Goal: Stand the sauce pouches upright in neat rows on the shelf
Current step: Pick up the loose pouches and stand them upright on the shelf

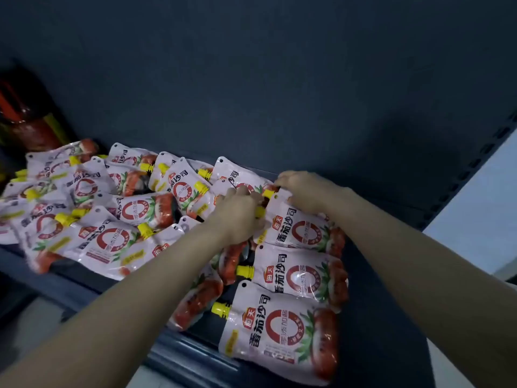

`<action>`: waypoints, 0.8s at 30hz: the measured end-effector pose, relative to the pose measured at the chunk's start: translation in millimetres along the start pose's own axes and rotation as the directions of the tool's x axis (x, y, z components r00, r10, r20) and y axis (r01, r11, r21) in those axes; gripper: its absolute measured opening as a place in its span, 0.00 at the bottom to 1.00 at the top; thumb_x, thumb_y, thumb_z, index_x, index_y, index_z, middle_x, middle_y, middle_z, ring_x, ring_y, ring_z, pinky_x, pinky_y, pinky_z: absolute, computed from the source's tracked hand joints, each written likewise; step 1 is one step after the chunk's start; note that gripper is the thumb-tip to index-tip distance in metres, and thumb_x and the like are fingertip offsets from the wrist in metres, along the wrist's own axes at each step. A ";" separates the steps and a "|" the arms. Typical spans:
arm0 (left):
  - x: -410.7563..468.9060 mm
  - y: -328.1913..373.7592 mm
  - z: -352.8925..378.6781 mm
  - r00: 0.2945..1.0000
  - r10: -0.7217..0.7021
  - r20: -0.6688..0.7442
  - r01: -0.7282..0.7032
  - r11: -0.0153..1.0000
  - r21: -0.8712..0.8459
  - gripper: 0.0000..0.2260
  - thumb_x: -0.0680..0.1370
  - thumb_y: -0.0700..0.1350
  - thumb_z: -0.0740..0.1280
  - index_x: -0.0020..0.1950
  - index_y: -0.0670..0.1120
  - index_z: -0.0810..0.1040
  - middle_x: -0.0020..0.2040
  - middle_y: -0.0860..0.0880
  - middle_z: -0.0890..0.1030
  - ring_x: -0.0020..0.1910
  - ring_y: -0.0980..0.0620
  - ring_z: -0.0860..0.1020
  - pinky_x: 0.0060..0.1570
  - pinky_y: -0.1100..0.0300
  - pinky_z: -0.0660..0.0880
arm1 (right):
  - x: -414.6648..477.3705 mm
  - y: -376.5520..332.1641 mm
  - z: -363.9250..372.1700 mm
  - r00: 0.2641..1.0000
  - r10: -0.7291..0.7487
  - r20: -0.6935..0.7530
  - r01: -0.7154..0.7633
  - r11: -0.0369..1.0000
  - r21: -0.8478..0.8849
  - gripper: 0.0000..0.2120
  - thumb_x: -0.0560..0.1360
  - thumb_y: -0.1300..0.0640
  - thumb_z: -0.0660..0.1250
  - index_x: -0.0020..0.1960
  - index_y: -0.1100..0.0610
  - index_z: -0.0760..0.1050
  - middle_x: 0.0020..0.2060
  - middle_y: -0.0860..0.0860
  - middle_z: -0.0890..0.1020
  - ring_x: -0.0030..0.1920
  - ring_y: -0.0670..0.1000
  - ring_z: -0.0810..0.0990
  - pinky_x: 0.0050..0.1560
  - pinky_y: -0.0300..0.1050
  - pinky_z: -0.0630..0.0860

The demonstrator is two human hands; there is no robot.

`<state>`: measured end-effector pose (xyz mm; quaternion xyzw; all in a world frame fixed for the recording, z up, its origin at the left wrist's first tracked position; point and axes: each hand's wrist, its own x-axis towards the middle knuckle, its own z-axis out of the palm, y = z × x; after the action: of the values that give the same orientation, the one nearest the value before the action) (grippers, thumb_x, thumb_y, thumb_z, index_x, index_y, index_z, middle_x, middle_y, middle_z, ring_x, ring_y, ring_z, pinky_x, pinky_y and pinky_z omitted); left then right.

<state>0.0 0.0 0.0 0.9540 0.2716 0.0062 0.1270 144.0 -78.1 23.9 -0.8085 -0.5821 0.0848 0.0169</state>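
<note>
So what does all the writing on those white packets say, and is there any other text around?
"番茄沙司": large black characters on each sauce pouch, clearest on the front pouch.
"海天": my best reading of the small red badge on that pouch; it is slightly blurred.
"零添加": probably, inside the red ring; too blurred to be sure.
Yellow patch and the red jar at the back left: text too small or blurred to read.

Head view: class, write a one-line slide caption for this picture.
Both hands, left hand and right hand, work on a sauce pouch in a row on the dark shelf, beside a jumbled pile.
</note>
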 end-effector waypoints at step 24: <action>11.0 58.3 -26.2 0.978 0.180 -0.101 -0.205 0.910 -0.360 0.04 0.72 0.37 0.66 0.40 0.44 0.72 0.32 0.51 0.71 0.37 0.48 0.70 0.35 0.57 0.66 | -79.3 53.4 -38.1 0.816 0.420 -0.397 -0.494 0.863 -0.103 0.10 0.76 0.68 0.57 0.55 0.64 0.74 0.55 0.61 0.76 0.53 0.63 0.78 0.43 0.49 0.69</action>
<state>37.4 -35.8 39.0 0.9345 0.1744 0.1008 0.2934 175.6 -167.4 64.0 -0.9237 -0.3621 -0.1231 0.0210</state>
